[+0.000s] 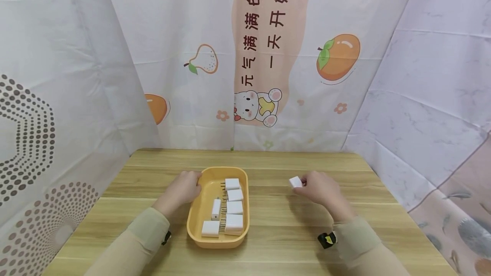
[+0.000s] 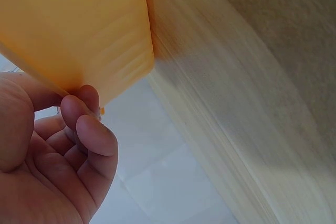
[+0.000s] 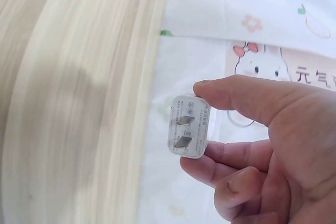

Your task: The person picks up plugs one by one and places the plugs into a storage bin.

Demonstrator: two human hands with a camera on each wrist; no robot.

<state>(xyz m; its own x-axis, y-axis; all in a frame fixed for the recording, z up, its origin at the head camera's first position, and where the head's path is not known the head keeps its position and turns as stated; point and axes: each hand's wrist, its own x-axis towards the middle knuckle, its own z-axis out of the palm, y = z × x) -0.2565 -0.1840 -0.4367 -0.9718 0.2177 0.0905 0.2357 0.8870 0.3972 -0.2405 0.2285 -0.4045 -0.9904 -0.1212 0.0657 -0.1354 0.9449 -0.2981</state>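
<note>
My right hand (image 1: 321, 188) pinches a white charger plug (image 3: 189, 127) between thumb and fingers, above the right half of the table. Two flat metal prongs and fine printing show on the plug's face in the right wrist view. My left hand (image 1: 185, 187) grips the left rim of a yellow plastic tray (image 1: 207, 188), its thumb and fingers closed on the edge in the left wrist view. Several more white charger plugs (image 1: 235, 208) lie in the tray, in a column along its right side with prongs pointing left. Two others (image 1: 210, 228) rest left of that column.
The wooden table (image 1: 276, 233) carries the tray left of centre. A white printed curtain (image 1: 172, 24) hangs behind it, with fabric (image 1: 433, 97) on the right and dotted cloth (image 1: 76, 97) on the left. A black strap with a yellow mark (image 1: 327, 239) sits at my right wrist.
</note>
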